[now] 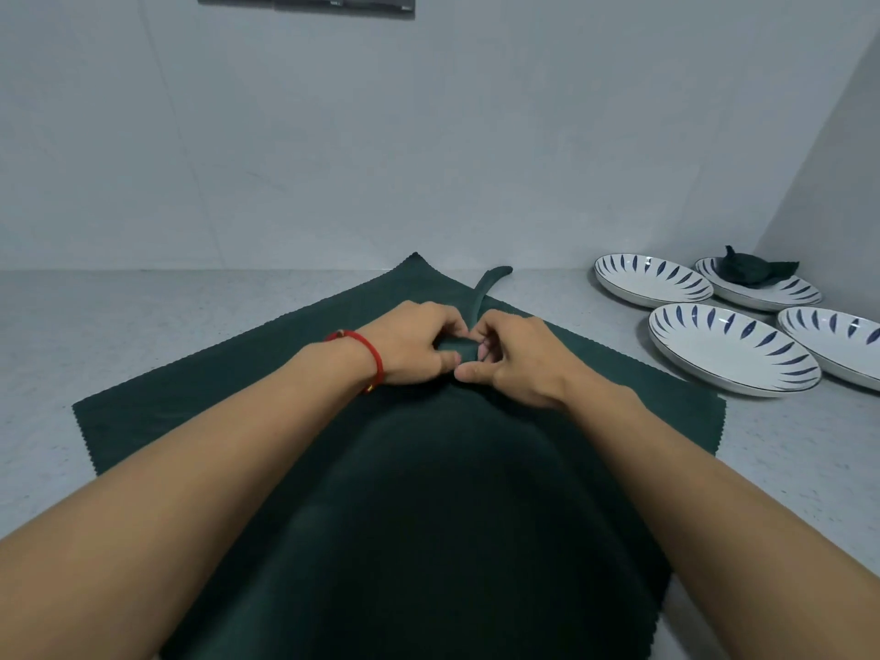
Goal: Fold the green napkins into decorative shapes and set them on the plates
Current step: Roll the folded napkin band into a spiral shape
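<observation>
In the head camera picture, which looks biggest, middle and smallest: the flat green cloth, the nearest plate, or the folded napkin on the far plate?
1. Flat green cloth, biggest by far.
2. Nearest plate.
3. Folded napkin, smallest, though it sits farther from the camera, so it may look smaller than it is.

The napkin (pixel 200 397) ran off the bottom edge at 6 o'clock, and both forearms covered much of it. Where the left hand (pixel 409 343) and right hand (pixel 516 359) met, the rolled cloth (pixel 459 350) was mostly hidden by curled fingers; its shape there could not be told. At 3 o'clock, the nearest right plate (pixel 809 328) was cut by the frame edge. The far plate (pixel 785 292) was partly covered by a folded napkin (pixel 750 271) whose form was too small to read. A dark panel (pixel 305 2) at 12 o'clock was cut off.
</observation>
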A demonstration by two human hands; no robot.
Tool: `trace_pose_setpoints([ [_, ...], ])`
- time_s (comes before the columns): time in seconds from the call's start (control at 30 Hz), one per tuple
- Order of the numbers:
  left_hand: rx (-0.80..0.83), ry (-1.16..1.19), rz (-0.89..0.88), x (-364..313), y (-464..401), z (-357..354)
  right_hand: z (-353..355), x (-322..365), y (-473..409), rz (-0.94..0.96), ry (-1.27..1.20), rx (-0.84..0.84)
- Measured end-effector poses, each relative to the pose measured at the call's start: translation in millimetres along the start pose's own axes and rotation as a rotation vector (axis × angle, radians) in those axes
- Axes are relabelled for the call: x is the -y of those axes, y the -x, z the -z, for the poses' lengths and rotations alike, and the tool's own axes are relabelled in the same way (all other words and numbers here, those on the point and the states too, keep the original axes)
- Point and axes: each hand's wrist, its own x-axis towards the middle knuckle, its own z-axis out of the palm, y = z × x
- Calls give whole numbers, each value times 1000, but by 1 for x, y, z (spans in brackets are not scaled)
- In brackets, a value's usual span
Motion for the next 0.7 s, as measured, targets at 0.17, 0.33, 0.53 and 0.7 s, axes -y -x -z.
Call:
trace_pose_setpoints([
  [0.17, -15, -194, -137, -9, 58, -14, 0, 18, 48, -41, -60, 72],
  [0.33, -65, -263, -199, -30, 105, -20, 0, 35, 99, -62, -155, 164],
  [0.53, -18, -65, -54, -33, 113, -19, 1, 40, 105, -92, -238, 196],
  [0.7, 91, -54, 45, -31, 98, -13, -4, 27, 102, -115, -377, 49],
])
